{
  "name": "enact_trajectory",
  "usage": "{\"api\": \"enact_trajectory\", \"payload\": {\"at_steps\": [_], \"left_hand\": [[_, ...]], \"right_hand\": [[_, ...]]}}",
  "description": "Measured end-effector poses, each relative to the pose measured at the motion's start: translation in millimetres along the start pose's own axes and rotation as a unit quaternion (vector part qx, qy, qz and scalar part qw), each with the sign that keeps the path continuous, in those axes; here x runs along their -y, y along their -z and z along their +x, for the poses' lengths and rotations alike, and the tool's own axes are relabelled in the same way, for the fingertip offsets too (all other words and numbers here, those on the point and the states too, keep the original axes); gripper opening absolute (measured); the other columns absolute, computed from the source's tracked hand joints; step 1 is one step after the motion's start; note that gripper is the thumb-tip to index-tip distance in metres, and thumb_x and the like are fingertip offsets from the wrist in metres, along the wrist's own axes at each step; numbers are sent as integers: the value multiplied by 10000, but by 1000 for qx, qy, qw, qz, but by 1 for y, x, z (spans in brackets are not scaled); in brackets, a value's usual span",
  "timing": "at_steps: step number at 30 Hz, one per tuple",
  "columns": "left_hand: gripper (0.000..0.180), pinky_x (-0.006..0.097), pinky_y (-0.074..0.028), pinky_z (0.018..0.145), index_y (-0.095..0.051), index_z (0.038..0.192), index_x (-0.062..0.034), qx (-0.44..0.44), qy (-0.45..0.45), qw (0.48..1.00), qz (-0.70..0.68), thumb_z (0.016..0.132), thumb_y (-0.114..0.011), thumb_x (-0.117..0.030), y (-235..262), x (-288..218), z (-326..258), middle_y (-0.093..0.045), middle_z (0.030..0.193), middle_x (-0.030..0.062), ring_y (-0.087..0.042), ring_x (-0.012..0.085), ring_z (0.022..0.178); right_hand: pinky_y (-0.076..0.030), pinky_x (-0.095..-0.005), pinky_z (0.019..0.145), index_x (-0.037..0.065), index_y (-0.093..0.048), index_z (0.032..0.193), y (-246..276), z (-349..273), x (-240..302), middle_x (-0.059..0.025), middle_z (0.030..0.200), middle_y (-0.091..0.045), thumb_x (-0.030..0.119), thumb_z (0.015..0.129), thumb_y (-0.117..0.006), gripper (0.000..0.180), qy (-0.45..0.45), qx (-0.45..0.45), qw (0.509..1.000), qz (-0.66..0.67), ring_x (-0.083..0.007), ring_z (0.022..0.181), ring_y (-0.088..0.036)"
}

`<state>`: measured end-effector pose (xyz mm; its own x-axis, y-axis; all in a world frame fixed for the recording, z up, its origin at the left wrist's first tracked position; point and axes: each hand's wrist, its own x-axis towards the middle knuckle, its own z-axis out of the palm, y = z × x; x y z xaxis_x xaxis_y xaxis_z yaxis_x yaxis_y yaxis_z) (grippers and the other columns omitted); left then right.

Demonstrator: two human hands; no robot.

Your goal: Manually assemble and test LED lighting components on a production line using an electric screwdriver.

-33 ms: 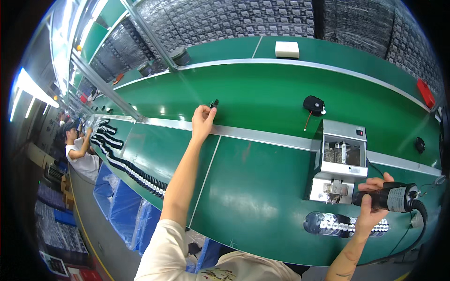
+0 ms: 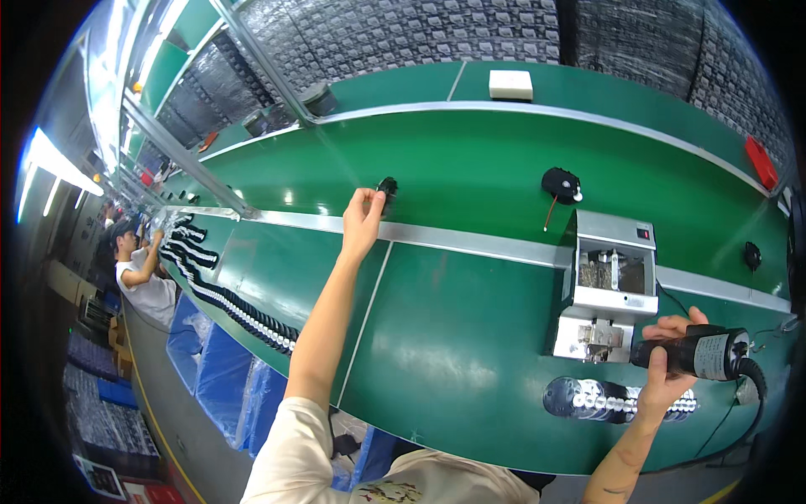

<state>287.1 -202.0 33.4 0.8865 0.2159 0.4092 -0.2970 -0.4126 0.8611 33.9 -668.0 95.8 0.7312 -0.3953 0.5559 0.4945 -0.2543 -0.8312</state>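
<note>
My left hand [image 2: 363,220] reaches over the far green strip, its thumb and fingers pinching a small black part [image 2: 387,186]. My right hand [image 2: 663,365] is wrapped around a black cylindrical power screwdriver [image 2: 693,353] with a pale label and a thick cable. The screwdriver's front end is close to the lower front of a silver metal screw feeder [image 2: 611,290]; whether they touch I cannot tell. Just in front of the feeder lies a row of rounded black parts with white pieces [image 2: 588,400], partly hidden by my right hand.
A black part with a red wire [image 2: 561,185] sits on the strip, another black part [image 2: 752,256] farther right. A long row of black-and-white parts [image 2: 243,312] runs along the left bench edge. One co-worker [image 2: 143,269] sits at far left. A white block [image 2: 510,85] rests on the shelf.
The black part in my left hand appears turned, showing a larger, rounder side. My right hand and the screwdriver have hardly moved.
</note>
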Motion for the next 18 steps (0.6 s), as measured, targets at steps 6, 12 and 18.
{"api": "enact_trajectory", "payload": {"at_steps": [6, 12, 18], "left_hand": [[296, 361, -496, 647, -594, 930, 20, 232, -45, 968, 89, 1057, -449, -205, -20, -108, -113, -620, 819, 140, -645, 227, 728], [122, 430, -447, 867, -610, 929, 9, 342, -194, 904, 170, 971, -529, -72, -58, -119, -173, -606, 947, 144, -557, 345, 969], [193, 431, -428, 997, -605, 915, -46, 422, -239, 872, 59, 756, -711, -69, -40, -136, -158, -542, 1129, 124, -533, 358, 1162]], "right_hand": [[-514, -320, 844, -34, -378, 1398, -2, 0, 6, -148, 1113, -615, 211, 841, -776, 727, -16, 25, 999, 12, -227, 926, -660], [-517, -308, 801, -18, -433, 1367, -5, 4, 4, -147, 1095, -628, 199, 838, -760, 659, -19, 17, 999, 27, -219, 901, -671], [-516, -303, 818, -16, -425, 1386, -2, 1, 11, -152, 1132, -625, 100, 825, -739, 654, -30, 22, 998, 47, -207, 929, -663]]}}
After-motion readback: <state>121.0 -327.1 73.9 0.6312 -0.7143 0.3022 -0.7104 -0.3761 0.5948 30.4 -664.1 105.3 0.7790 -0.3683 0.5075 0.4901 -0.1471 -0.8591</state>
